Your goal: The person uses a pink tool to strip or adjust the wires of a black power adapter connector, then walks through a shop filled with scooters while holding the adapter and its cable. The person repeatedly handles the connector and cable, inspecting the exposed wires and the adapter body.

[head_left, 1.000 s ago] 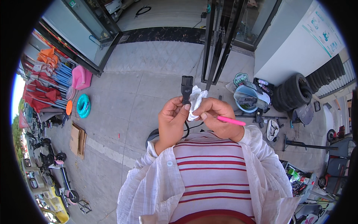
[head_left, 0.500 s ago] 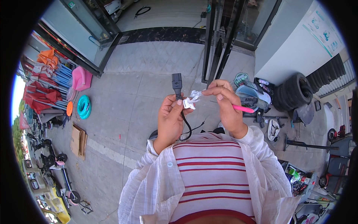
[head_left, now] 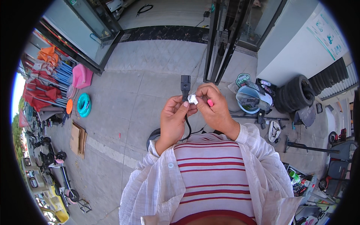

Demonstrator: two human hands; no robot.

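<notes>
My left hand (head_left: 171,122) is closed on a black cable plug (head_left: 185,83), held upright, its cord hanging below and curving right. A crumpled piece of white paper (head_left: 192,99) sits beside the plug's lower part, between both hands. My right hand (head_left: 221,116) is closed around a pink-handled tool (head_left: 210,102); only a short pink part shows, and its tip is hidden. That hand's thumb and fingers reach up against the white paper.
Glass doors (head_left: 86,33) frame the entrance ahead. Right: tyres (head_left: 290,95), a blue bucket (head_left: 262,97), a metal stand (head_left: 311,146). Left: folded flags (head_left: 43,92), a pink plastic item (head_left: 80,77), a teal coil (head_left: 84,105), cardboard (head_left: 77,138), parked scooters (head_left: 63,180).
My right hand has moved left and in toward the plug since half a second ago, turning so the pink handle mostly disappears behind it. The paper looks more bunched. The plug has shifted slightly right.
</notes>
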